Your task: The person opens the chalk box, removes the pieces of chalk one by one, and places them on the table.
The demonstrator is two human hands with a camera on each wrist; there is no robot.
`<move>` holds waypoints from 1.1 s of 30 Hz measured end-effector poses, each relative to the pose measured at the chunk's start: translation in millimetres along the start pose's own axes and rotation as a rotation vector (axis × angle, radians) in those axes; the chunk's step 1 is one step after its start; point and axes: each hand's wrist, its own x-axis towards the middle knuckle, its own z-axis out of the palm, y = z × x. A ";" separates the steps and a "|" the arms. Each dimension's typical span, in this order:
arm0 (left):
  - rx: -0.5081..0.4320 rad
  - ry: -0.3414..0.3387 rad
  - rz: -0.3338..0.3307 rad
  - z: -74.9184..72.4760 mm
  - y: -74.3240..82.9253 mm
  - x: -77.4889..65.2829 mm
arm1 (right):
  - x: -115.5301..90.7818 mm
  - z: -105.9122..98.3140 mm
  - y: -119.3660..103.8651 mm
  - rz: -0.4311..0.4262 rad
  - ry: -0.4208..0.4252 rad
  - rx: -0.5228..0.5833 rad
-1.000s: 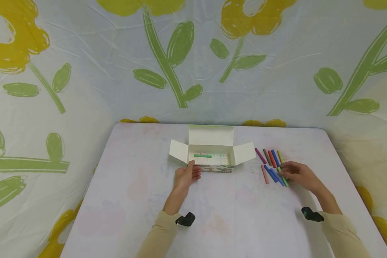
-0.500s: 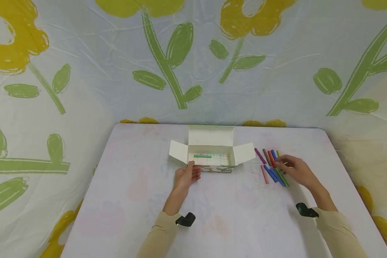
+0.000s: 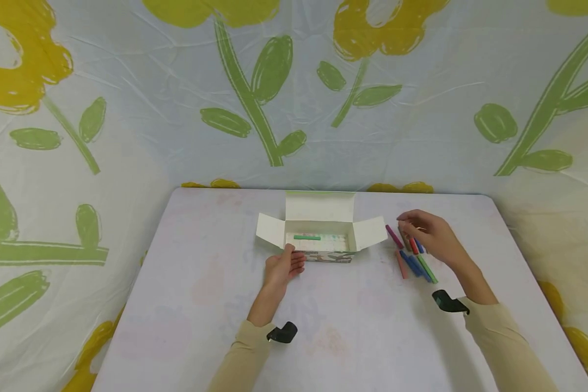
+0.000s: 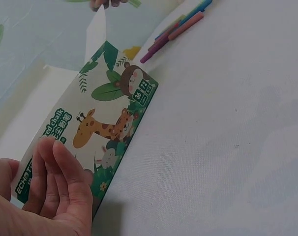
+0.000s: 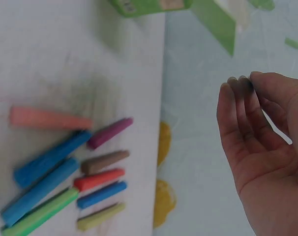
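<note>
An open chalk box (image 3: 330, 257) stands toward the back of the table, flaps spread. My left hand (image 3: 280, 269) grips its near left wall, the thumb at the top edge and fingers along the outside. Animals and the word "chalk" are printed on its front. Inside, a green chalk stick (image 3: 307, 237) lies over a pale, faintly coloured layer. My right hand (image 3: 433, 234) is raised over the loose chalks at right. In the right wrist view its thumb (image 5: 274, 81) and bent fingers come close together, with nothing seen between them.
Loose chalks lie right of the box in two rough rows: pink (image 5: 48, 118), purple (image 5: 109, 132), brown (image 5: 104, 161), red (image 5: 99, 180), yellow (image 5: 101, 216), green (image 5: 41, 214) and several blue. A flowered cloth (image 3: 294, 109) hangs behind the table (image 3: 353, 337).
My right hand has moved left and away from me, from the green chalk across to above the purple and brown ones. The left hand and box have stayed put.
</note>
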 end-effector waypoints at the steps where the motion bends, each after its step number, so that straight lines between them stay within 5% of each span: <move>1: 0.000 0.001 0.001 0.3 0.0 -0.3 | 3.8 1.4 -4.0 -0.016 0.002 0.011; 18: -0.006 0.012 0.015 1.3 -0.2 -1.7 | 55.4 47.2 -46.4 -0.077 -0.080 0.193; 33: -0.001 0.017 0.018 2.2 1.1 -1.7 | 80.2 105.9 -50.4 -0.115 -0.196 0.144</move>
